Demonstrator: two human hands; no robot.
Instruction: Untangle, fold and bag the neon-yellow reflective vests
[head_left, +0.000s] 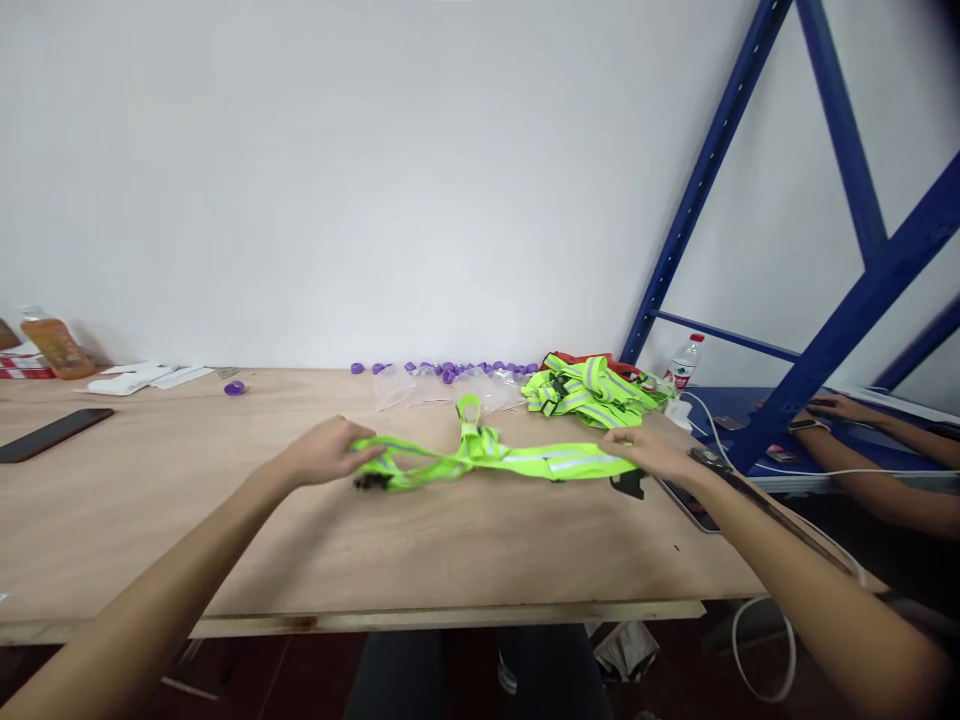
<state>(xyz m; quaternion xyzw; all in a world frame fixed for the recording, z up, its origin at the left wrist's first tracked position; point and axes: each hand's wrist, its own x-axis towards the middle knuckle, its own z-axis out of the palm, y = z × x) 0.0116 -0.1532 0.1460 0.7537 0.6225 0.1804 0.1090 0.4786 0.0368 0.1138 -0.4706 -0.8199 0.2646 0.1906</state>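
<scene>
Yellow-green straps (555, 463) stretch over the wooden table (525, 560) — my left hand (325, 452) pinching one end, my right hand (651, 450) clamped on the other beside a black buckle (628, 485) — and a bright heap (589, 388) lies behind, to the right.

Harness (555, 461) over table (187, 500), strap pile (589, 390) behind to right, bottle (58, 345) far left

Orange drink bottle (58, 347), blue metal rack (889, 268).
</scene>
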